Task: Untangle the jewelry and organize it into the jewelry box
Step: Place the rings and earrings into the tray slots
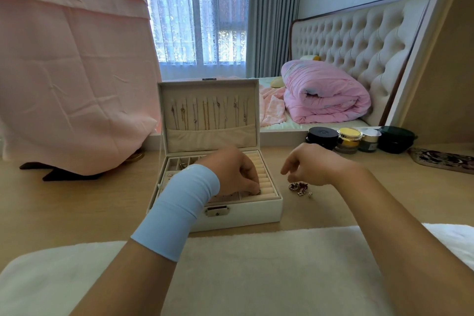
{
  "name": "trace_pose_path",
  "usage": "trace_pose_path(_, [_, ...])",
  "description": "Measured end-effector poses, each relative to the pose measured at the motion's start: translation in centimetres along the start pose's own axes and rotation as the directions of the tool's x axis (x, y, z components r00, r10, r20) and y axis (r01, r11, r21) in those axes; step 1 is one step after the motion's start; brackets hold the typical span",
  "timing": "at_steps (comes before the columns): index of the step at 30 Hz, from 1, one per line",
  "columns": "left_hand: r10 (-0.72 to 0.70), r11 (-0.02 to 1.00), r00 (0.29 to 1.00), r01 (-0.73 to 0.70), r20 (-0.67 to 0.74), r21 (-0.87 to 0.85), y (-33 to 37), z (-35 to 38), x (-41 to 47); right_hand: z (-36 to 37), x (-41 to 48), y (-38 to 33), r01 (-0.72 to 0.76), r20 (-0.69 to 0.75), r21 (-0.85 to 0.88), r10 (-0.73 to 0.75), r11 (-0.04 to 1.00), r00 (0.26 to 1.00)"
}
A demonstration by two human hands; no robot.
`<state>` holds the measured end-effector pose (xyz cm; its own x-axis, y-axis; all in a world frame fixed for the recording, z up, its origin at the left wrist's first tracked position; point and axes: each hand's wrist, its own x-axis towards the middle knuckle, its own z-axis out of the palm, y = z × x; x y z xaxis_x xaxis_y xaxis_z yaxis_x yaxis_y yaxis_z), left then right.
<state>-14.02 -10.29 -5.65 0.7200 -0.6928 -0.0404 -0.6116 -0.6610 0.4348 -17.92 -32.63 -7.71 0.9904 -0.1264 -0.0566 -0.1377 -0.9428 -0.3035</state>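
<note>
Pink cloth [71,72] hangs on the left. The box [256,210] sits mid-table, lid up with chains [207,113] hanging inside. Left hand [236,172] is in the tray, fingertips pinching a small piece [257,191] by the ring rolls [264,174]. Right hand [310,164] hovers over the tangled pile [298,187] just right of the box, fingers loosely curled, gripping nothing. Jars [346,140] are far right.

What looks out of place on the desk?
A tangled heap of jewelry lies loose on the desk, right of the open jewelry box, under the right hand. The left hand pinches a small piece over the ring rolls.
</note>
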Motion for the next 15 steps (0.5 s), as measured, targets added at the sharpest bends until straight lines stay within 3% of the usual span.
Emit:
trace_pose_path(5, [-0.017, 0.998, 1.0, 0.017, -0.005, 0.054, 0.4, 0.3, 0.1, 1.4, 0.6, 0.8, -0.037, 0.091, -0.088, 0.045, 0.995, 0.995])
trace_pose_path(15, [-0.004, 0.997, 1.0, 0.002, 0.023, 0.083, 0.6, -0.2, -0.2, 1.7, 1.1, 1.0, -0.053, 0.084, 0.024, 0.05, 0.998, 0.995])
